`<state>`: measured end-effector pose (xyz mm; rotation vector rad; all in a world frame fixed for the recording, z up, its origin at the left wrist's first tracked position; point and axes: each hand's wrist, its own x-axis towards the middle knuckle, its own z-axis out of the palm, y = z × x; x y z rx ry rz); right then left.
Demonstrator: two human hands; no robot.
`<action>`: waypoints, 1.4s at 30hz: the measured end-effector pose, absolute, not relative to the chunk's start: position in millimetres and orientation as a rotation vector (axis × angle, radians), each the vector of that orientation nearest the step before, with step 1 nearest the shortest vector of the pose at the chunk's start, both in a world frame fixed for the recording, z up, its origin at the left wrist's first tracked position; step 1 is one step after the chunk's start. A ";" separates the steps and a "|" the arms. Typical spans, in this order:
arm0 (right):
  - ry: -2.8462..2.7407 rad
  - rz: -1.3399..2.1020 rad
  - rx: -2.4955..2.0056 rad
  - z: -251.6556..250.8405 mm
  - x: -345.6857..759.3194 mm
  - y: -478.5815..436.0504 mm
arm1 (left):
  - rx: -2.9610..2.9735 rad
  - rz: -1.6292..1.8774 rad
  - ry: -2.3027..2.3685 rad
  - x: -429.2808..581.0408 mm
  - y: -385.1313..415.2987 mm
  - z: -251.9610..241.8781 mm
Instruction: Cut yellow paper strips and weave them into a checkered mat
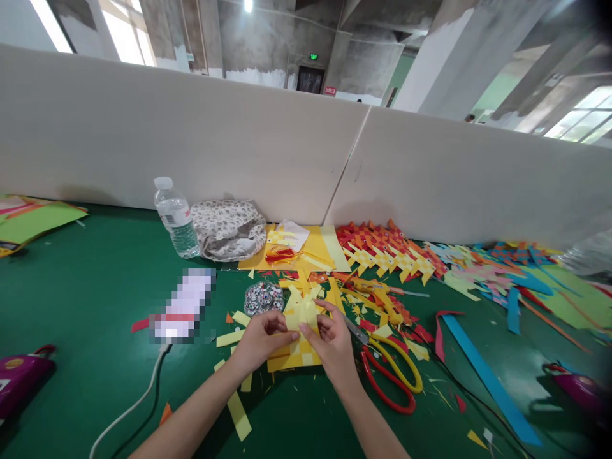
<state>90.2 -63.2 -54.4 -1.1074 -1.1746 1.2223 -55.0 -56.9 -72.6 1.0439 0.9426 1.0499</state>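
Note:
Between my two hands is a piece of woven pale-yellow paper strips [301,313], with loose strip ends sticking up at its top. My left hand [264,341] pinches its left edge, fingers curled. On the right edge, my right hand [333,338] grips with thumb in front and index finger raised along the side. Below the hands lies a yellow checkered paper sheet [294,363], partly covered. Scissors [392,373] with red and yellow handles rest just right of my right hand. A clear container of googly eyes [264,298] stands behind my left hand.
A yellow glue gun [377,294] lies among paper scraps. Woven red and yellow paper fish [389,248] are heaped behind it. A water bottle [176,220], a patterned cloth bundle [228,229] and a phone [184,303] on a white cable are leftward. A blue strip [492,379] lies right.

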 end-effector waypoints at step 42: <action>-1.195 1.011 -1.123 -52.7 77.7 -77.7 | 1.157 1.036 1.028 -57.5 -60.0 -70.9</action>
